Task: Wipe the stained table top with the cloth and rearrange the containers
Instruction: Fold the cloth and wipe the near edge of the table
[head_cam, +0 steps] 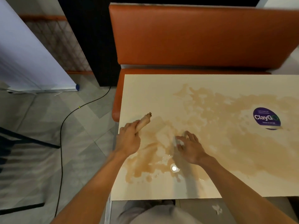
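A: Where's the cloth?

B: Rolled into a tan, stained cloth (pixel 144 122), gripped in the left hand (pixel 128 139) with the fingers curled shut around it. It sits above the near-left corner of the table top (pixel 145 88), one end sticking out past the knuckles, just left of the brown stain (pixel 226 135).

A: And the right hand?

B: The right hand (pixel 191 147) is spread, fingers fanned and slightly bent, low over the wet patch. There may be something small and pale under the fingertips, but it is too blurred to tell.

A: Any containers?

B: None that I can make out. Right of both hands, a round purple ClayGo sticker (pixel 266 118) lies on the table top, with the stain lapping its edges. The bright spot nearer the person than the hands looks like a lamp's reflection in the liquid.

A: So how should the wipe go?

B: I'd say open the roll so a broad, flat face meets the surface; a tight roll only pushes liquid about. Start beyond the sticker and draw the spill inward, not off the edge onto the orange bench seat (pixel 194 38). Refold to a drier side often, since the cloth already looks soaked.
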Motion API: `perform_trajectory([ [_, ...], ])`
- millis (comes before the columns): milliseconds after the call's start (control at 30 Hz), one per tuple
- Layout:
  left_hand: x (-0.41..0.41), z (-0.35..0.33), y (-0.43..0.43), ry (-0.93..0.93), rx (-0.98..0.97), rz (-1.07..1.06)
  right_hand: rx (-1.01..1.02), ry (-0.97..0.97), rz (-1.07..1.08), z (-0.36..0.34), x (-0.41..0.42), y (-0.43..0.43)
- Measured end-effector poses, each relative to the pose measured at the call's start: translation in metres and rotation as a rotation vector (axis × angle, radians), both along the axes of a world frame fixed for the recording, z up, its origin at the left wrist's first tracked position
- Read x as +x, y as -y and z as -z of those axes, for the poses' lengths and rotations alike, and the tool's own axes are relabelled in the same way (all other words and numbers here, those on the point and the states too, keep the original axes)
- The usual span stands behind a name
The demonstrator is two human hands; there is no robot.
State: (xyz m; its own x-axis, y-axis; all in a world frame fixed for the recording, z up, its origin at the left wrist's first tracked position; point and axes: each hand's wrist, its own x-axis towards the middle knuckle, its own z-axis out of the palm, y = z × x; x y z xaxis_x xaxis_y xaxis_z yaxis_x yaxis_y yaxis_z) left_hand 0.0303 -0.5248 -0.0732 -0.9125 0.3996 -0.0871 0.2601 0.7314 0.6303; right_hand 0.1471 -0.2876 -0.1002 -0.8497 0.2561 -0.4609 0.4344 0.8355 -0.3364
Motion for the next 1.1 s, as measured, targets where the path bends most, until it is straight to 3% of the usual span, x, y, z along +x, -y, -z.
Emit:
perform_trajectory([
  [133, -0.012, 0.000, -0.033, -0.074, -0.315, 0.368, 0.003, 0.013, -0.013, 0.008, 0.005, -0.002],
  [233, -0.013, 0.013, -0.042, -0.073, -0.433, 0.711, -0.015, 0.007, -0.007, 0.008, 0.006, -0.004],
  [300, -0.011, 0.027, -0.036, -0.070, -0.508, 0.826, -0.020, 0.014, -0.008, 0.008, 0.007, -0.005],
  [600, -0.014, 0.043, 0.006, -0.166, -0.530, 0.895, -0.023, 0.000, 0.004, 0.010, 0.010, -0.003],
  [933, -0.001, 0.047, 0.062, -0.093, -0.474, 0.746, -0.016, 0.006, -0.001, 0.010, 0.012, -0.001],
  [1100, 0.015, 0.060, 0.090, -0.210, -0.430, 0.678, -0.010, 0.010, -0.009, 0.010, 0.012, -0.002],
])
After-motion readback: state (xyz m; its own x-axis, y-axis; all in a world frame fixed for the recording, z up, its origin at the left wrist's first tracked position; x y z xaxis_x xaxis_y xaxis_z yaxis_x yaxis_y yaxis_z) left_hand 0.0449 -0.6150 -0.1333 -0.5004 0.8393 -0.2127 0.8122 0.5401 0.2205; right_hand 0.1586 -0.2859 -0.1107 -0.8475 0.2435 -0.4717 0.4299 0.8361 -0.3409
